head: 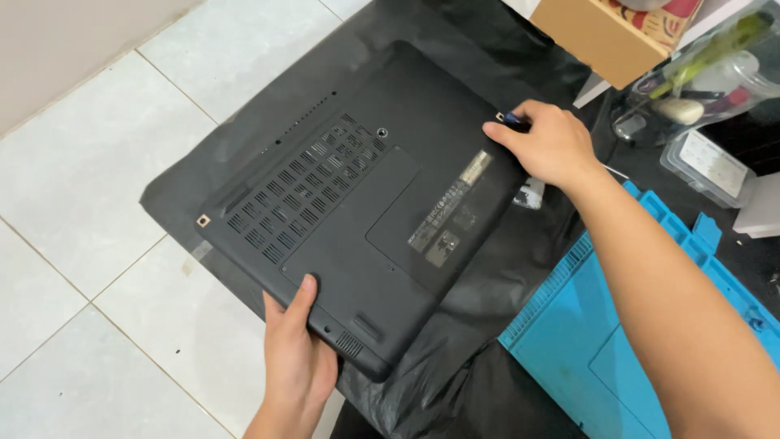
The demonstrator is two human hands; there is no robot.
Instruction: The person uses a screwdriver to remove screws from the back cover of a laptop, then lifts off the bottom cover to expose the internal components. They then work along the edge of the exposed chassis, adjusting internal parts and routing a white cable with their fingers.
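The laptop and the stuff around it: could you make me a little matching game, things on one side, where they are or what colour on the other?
Things:
1. laptop
2. work mat
3. cardboard box
4. left hand

Descriptions:
A. blue, under the right forearm
B. brown, at the top edge
C. black, underside up, on black plastic sheet
D. grips the laptop's near edge

Pairs: 1-C, 2-A, 3-B, 4-D. The right hand sits at the laptop's far corner.
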